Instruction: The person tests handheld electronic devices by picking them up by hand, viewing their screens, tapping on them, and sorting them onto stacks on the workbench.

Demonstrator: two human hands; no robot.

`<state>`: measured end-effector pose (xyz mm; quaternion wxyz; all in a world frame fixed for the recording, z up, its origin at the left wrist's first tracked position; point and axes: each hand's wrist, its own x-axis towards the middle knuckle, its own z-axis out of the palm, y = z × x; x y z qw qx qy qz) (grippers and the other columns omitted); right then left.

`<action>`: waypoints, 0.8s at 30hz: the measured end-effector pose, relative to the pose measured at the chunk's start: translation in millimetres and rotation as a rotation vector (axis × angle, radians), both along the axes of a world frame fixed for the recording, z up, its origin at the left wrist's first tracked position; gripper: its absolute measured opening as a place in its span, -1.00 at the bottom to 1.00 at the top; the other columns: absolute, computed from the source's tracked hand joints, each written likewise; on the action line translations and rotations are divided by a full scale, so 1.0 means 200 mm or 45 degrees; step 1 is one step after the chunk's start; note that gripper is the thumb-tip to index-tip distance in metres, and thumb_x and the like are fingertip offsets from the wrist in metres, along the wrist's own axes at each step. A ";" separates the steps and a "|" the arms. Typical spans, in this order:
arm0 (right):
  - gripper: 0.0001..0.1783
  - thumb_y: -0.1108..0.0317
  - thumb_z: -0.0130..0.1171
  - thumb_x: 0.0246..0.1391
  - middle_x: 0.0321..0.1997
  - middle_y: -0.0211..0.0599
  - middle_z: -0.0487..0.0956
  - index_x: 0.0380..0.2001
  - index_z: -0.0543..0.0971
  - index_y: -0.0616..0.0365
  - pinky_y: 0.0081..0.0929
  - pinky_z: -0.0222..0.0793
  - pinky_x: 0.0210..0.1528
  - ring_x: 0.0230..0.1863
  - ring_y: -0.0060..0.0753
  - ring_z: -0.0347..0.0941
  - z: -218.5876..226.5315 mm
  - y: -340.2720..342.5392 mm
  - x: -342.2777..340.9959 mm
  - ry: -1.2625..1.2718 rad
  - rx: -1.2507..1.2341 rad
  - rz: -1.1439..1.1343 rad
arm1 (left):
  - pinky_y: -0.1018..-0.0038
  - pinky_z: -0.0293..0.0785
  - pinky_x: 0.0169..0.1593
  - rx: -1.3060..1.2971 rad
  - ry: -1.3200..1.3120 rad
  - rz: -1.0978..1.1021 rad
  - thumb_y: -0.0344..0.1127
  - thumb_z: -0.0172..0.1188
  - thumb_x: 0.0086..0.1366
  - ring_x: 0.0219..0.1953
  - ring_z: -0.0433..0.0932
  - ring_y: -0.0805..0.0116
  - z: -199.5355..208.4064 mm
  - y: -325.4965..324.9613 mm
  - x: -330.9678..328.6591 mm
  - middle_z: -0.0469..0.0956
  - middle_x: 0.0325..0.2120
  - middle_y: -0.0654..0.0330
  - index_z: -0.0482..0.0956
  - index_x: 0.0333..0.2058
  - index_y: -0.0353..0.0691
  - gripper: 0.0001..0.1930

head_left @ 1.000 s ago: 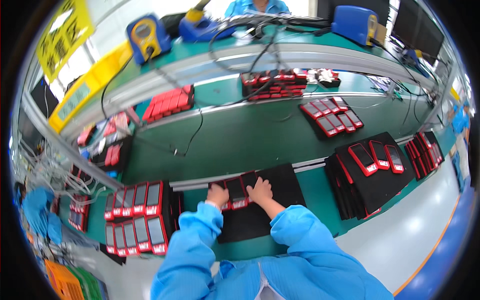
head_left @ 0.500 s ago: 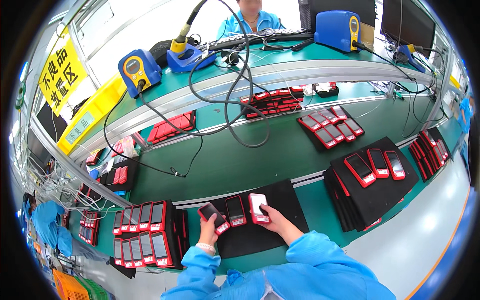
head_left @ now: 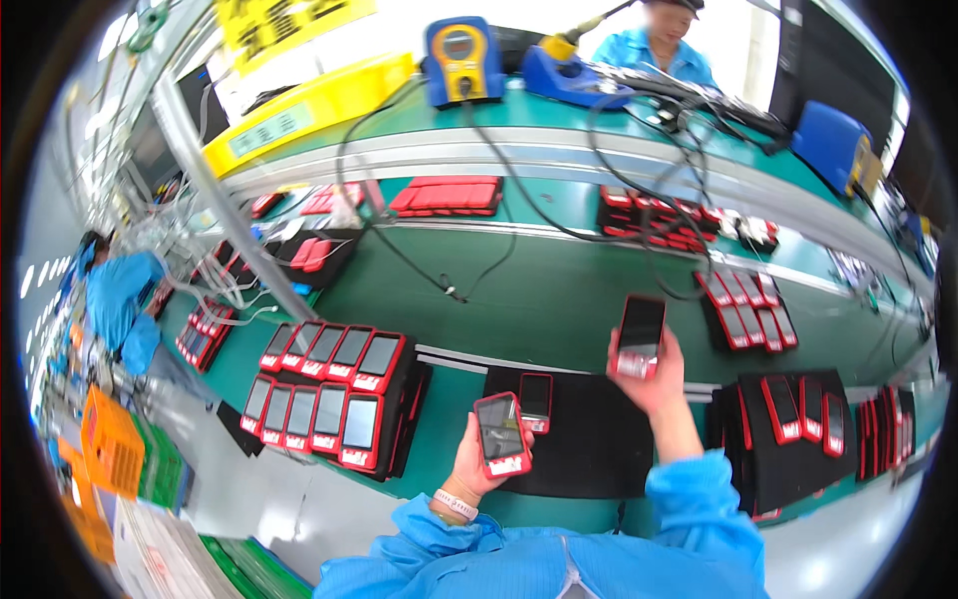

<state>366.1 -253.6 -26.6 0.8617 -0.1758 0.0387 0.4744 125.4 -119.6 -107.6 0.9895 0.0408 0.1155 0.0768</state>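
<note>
My left hand (head_left: 467, 457) is closed around a red-cased handheld device (head_left: 502, 434), its dark screen facing up, over the near left part of a black mat (head_left: 589, 461). Farther forward and to the right, my right hand (head_left: 667, 377) grips another red-cased handheld device (head_left: 641, 329). That one is held up above the mat's far edge and the green surface, tilted with its dark screen showing. A third such device (head_left: 536, 397) lies on the mat, just beyond the one in my left hand and partly overlapped by it.
At left, a black stack holds two rows of red devices (head_left: 349, 349). Another stacked pile with devices (head_left: 798, 409) stands at right. Beyond runs a green surface (head_left: 499, 299), under a shelf with a soldering station (head_left: 464, 62) and hanging cables. A co-worker (head_left: 659, 45) sits opposite.
The view has turned left, shifting the scene rightward. My right hand has raised its device forward off the mat area; its bright screen now looks dark. My left hand's device is turned more upright.
</note>
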 end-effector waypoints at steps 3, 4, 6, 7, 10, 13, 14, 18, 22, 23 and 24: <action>-0.46 -0.03 -0.32 0.05 -0.18 -0.11 0.46 -0.11 0.39 0.14 -0.20 0.28 -0.26 -0.26 -0.10 0.40 -0.13 -0.05 -0.32 0.028 -0.027 0.346 | 0.09 0.40 -0.16 0.027 -0.021 -0.024 0.29 -0.37 0.19 -0.17 0.43 0.02 0.03 -0.05 -0.07 0.39 -0.14 -0.07 0.24 0.06 -0.19 -0.29; -0.45 -0.02 -0.33 0.04 -0.17 -0.10 0.46 -0.10 0.39 0.15 -0.18 0.28 -0.27 -0.27 -0.09 0.40 -0.15 -0.08 -0.41 0.058 -0.022 0.368 | 0.09 0.41 -0.17 0.000 -0.018 -0.057 0.29 -0.37 0.19 -0.16 0.44 0.03 0.05 -0.06 -0.08 0.39 -0.13 -0.08 0.24 0.06 -0.19 -0.29; -0.43 -0.02 -0.35 0.04 -0.15 -0.08 0.46 -0.08 0.38 0.17 -0.14 0.28 -0.27 -0.27 -0.07 0.40 -0.20 -0.13 -0.55 0.112 -0.014 0.374 | 0.10 0.42 -0.17 -0.035 -0.016 -0.028 0.29 -0.36 0.19 -0.16 0.44 0.03 0.08 -0.10 -0.11 0.39 -0.13 -0.08 0.24 0.06 -0.18 -0.29; -0.42 -0.02 -0.36 0.04 -0.14 -0.07 0.45 -0.07 0.37 0.18 -0.12 0.28 -0.27 -0.27 -0.07 0.40 -0.22 -0.14 -0.60 0.137 -0.004 0.362 | 0.11 0.42 -0.17 -0.010 0.024 -0.064 0.30 -0.37 0.18 -0.15 0.44 0.04 0.08 -0.10 -0.14 0.39 -0.13 -0.07 0.24 0.06 -0.18 -0.29; -0.42 -0.01 -0.35 0.06 -0.13 -0.02 0.43 -0.04 0.34 0.20 -0.12 0.29 -0.21 -0.26 -0.07 0.39 -0.23 -0.14 -0.68 0.120 -0.092 0.383 | 0.15 0.43 -0.17 -0.021 0.031 -0.070 0.32 -0.38 0.17 -0.15 0.45 0.08 0.09 -0.11 -0.21 0.39 -0.13 -0.06 0.24 0.06 -0.16 -0.28; -0.44 0.01 -0.34 0.08 -0.15 0.03 0.43 -0.04 0.34 0.22 -0.12 0.30 -0.16 -0.25 -0.07 0.40 -0.19 -0.14 -0.71 0.089 -0.183 0.379 | 0.20 0.45 -0.18 -0.020 -0.035 -0.068 0.32 -0.41 0.18 -0.18 0.46 0.14 0.09 -0.12 -0.26 0.40 -0.15 -0.03 0.25 0.05 -0.15 -0.28; -0.44 0.01 -0.34 0.09 -0.16 0.03 0.43 -0.05 0.34 0.23 -0.12 0.30 -0.16 -0.26 -0.07 0.41 -0.19 -0.15 -0.73 0.078 -0.185 0.369 | 0.22 0.46 -0.18 0.017 -0.024 -0.083 0.32 -0.42 0.18 -0.19 0.47 0.15 0.08 -0.13 -0.26 0.41 -0.16 -0.01 0.26 0.04 -0.15 -0.29; -0.44 -0.01 -0.33 0.09 -0.21 -0.01 0.45 -0.08 0.36 0.23 -0.19 0.34 -0.22 -0.29 -0.12 0.41 -0.18 -0.13 -0.78 0.003 -0.219 0.379 | 0.32 0.47 -0.17 0.153 0.061 -0.067 0.30 -0.40 0.19 -0.23 0.48 0.21 0.12 -0.14 -0.28 0.44 -0.21 0.03 0.26 0.03 -0.17 -0.30; -0.44 -0.03 -0.32 0.09 -0.24 -0.05 0.45 -0.09 0.37 0.21 -0.25 0.35 -0.28 -0.31 -0.17 0.41 -0.17 -0.11 -0.85 -0.071 -0.250 0.408 | 0.42 0.45 -0.12 0.282 0.185 -0.010 0.26 -0.37 0.21 -0.24 0.50 0.27 0.21 -0.15 -0.30 0.45 -0.22 0.06 0.26 0.02 -0.20 -0.32; -0.44 -0.04 -0.32 0.09 -0.25 -0.06 0.46 -0.09 0.37 0.20 -0.25 0.34 -0.29 -0.32 -0.18 0.41 -0.17 -0.10 -0.86 -0.109 -0.263 0.414 | 0.43 0.44 -0.11 0.328 0.231 -0.001 0.26 -0.37 0.21 -0.25 0.50 0.27 0.22 -0.16 -0.30 0.45 -0.23 0.06 0.26 0.02 -0.21 -0.33; -0.44 -0.04 -0.32 0.09 -0.25 -0.06 0.46 -0.09 0.37 0.20 -0.25 0.34 -0.29 -0.32 -0.18 0.41 -0.18 -0.10 -0.86 -0.109 -0.266 0.412 | 0.43 0.44 -0.11 0.326 0.231 -0.004 0.26 -0.37 0.21 -0.25 0.50 0.27 0.22 -0.16 -0.31 0.45 -0.23 0.06 0.26 0.02 -0.21 -0.33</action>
